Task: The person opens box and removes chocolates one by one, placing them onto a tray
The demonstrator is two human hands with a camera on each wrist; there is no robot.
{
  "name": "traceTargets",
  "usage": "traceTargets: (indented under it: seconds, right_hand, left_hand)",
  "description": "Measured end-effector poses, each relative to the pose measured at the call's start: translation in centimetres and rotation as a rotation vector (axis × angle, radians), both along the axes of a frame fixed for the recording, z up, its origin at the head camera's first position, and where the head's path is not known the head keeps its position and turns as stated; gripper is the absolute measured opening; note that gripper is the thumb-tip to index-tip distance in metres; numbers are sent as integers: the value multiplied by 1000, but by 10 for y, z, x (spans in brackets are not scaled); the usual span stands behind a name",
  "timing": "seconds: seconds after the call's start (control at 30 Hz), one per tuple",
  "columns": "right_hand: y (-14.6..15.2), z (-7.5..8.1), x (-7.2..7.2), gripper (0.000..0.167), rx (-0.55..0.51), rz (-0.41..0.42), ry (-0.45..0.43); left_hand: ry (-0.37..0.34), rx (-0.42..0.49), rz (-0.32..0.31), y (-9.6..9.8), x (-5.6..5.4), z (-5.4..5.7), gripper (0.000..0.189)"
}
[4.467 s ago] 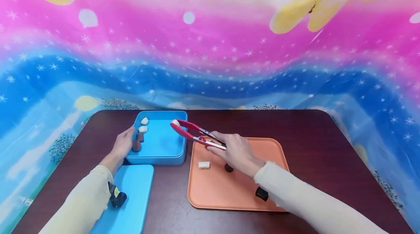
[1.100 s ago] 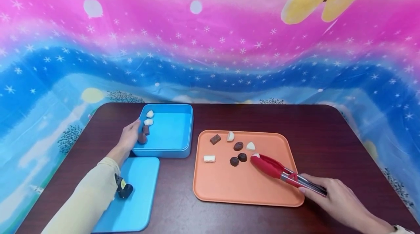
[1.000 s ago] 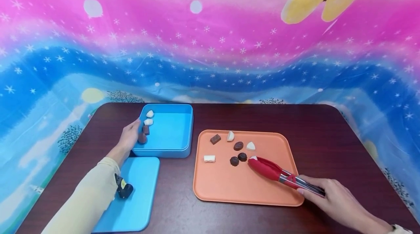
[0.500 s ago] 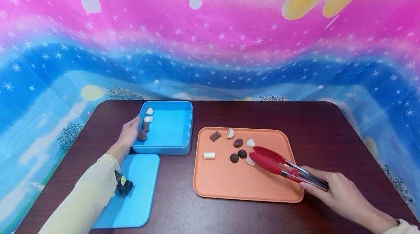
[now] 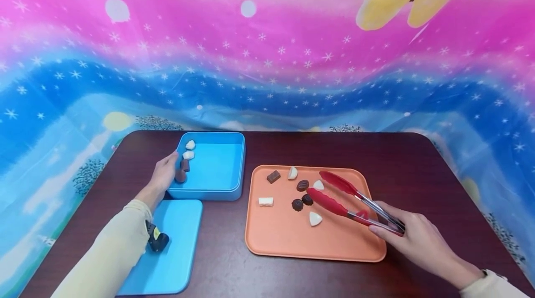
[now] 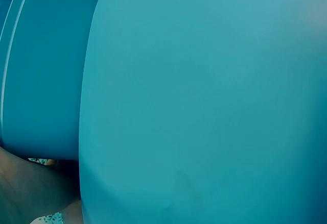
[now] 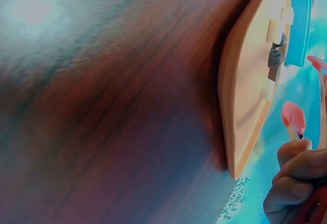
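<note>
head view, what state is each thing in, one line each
Blue box: open, four pieces inside
Blue lid: off, lying flat
Orange tray: flat, bearing eight visible pieces
Red tongs: spread apart, clamped on nothing
Left hand: on the box's left side
Right hand: holding the tongs

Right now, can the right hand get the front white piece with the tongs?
Probably yes: the right hand holds the tongs open over the tray, and nothing covers the front white piece. The tongs reach past it, so they'd likely need pulling back.
</note>
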State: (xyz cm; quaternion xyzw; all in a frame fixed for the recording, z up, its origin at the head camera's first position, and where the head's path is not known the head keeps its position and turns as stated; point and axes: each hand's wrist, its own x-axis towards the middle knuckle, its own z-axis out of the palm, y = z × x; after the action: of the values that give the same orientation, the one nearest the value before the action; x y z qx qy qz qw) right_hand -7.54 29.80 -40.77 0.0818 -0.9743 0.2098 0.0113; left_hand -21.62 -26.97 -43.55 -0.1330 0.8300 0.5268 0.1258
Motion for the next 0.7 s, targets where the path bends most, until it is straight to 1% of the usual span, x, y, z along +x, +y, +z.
traceTargets:
  seconds: [0.1,0.27,0.33,0.47,0.57,0.7]
  right_hand:
    - [-6,1,-5,66,-13,-2,25]
    - [-16,3,-12,81,-10,-31,-26]
    - [-19,4,-15,84,-12,-35,-39]
    - [-26,5,-22,81,-27,-25,-33]
    - [-33,5,-28,78,-42,-18,-34]
    - [-43,4,-33,80,-84,-25,-64]
  left_hand:
    - [11,12,6,0,-1,2,68]
    - [27,28,16,0,-2,4,68]
    - [28,31,14,0,-2,4,67]
    - [23,36,6,2,-2,3,67]
    - [6,28,-3,1,-2,1,67]
    - [-11,22,3,-2,0,-1,69]
